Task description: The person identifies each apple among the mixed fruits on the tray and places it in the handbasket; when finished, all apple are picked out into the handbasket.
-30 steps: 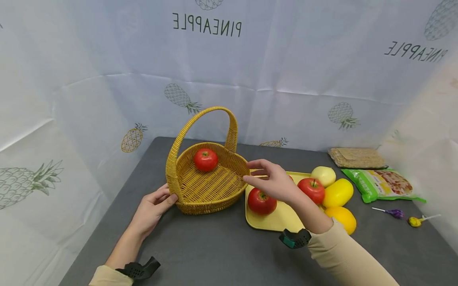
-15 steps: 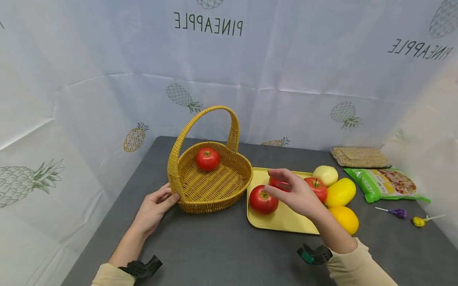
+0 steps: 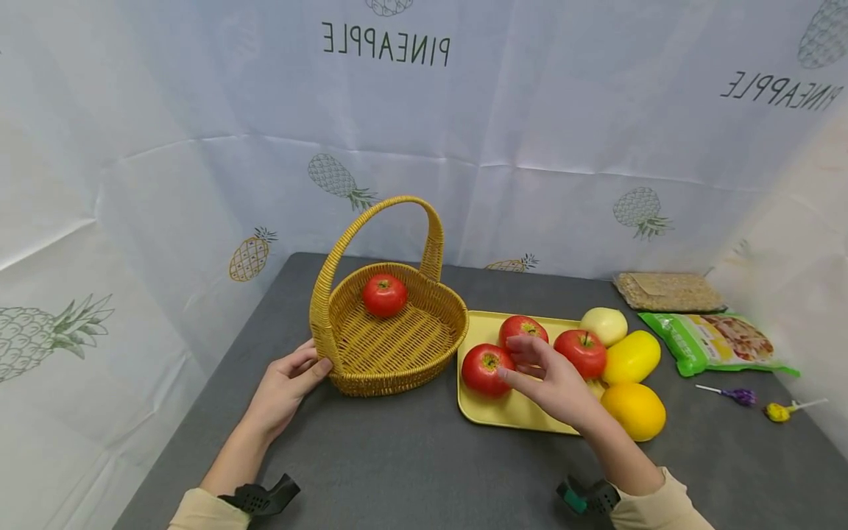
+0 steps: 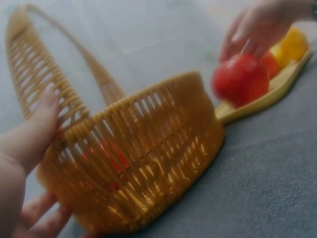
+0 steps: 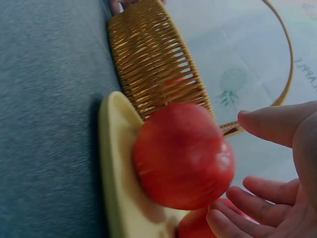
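Observation:
A heart-shaped wicker basket with a tall arched handle stands on the table, one red apple inside it. My left hand grips the basket's left side, thumb against the base of the handle and fingers low on the outer wall. Over the yellow tray, my right hand is spread with nothing in it. Its thumb and fingertips are right by the front-left apple, which the right wrist view shows large, the red apple lying between hand and basket. A second tray apple sits just behind.
Also on the tray's right side are another red apple, a pale round fruit, a yellow mango-like fruit and an orange. Farther right lie a green packet, a tan packet and two lollipops.
My right hand has moved away from the basket's right rim, rightward and down over the tray, to the front-left apple. The left hand keeps its hold on the basket.

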`<state>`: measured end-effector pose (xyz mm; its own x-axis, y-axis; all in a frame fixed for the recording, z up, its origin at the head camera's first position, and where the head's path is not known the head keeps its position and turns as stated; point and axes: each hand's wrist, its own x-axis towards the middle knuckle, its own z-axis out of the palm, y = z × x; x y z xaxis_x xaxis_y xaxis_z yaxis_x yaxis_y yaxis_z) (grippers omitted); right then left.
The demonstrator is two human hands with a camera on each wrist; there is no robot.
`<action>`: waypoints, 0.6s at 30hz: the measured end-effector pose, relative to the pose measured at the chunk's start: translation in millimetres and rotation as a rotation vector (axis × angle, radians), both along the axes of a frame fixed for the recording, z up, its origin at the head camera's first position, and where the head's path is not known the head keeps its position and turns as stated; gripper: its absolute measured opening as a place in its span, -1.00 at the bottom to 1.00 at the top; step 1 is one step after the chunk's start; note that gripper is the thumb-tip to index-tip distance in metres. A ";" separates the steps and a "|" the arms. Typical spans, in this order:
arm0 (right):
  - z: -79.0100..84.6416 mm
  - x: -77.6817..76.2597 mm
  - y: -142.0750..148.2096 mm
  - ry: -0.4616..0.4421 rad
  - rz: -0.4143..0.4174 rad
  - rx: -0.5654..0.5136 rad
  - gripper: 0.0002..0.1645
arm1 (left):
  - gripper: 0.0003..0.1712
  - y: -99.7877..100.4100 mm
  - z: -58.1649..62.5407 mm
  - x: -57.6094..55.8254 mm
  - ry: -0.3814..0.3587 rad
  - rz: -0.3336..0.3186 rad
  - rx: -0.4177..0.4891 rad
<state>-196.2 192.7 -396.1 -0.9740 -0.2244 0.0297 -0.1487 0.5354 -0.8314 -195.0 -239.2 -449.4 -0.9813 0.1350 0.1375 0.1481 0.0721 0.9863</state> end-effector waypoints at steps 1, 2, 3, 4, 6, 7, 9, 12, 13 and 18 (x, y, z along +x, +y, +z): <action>-2.2 0.7 -0.3 0.002 -0.002 -0.002 -0.21 | -0.64 -0.2 -0.1 0.3 0.000 0.001 -0.001; -4.4 1.4 -0.7 0.003 -0.005 -0.005 -0.22 | -0.64 -0.3 -0.2 0.5 -0.001 0.002 -0.001; -6.4 2.1 -1.1 0.004 -0.006 -0.008 -0.23 | -0.64 -0.5 -0.2 0.8 0.000 0.003 -0.002; -8.4 2.7 -1.6 0.008 -0.008 -0.011 -0.24 | -0.64 -0.7 -0.1 1.0 -0.001 0.005 -0.002; -11.8 4.2 -2.5 0.014 -0.011 -0.011 -0.23 | -0.64 -1.0 0.1 1.3 -0.002 0.007 -0.002; -13.4 4.9 -3.0 0.020 -0.011 -0.008 -0.23 | -0.64 -1.1 0.3 1.5 -0.003 0.008 -0.004; -16.4 6.0 -4.0 0.035 -0.009 0.004 -0.19 | -0.64 -1.3 0.4 1.7 -0.002 0.009 -0.004; -20.4 6.7 -5.9 0.045 -0.005 0.027 -0.11 | -0.64 -1.4 0.1 1.5 -0.001 0.010 -0.005; -21.8 6.7 -6.6 0.044 -0.004 0.032 -0.08 | -0.64 -1.4 0.0 1.3 -0.001 0.009 -0.004; -29.8 5.4 -10.0 0.025 -0.017 0.044 0.00 | -0.63 0.4 -0.8 -0.7 0.008 0.001 -0.001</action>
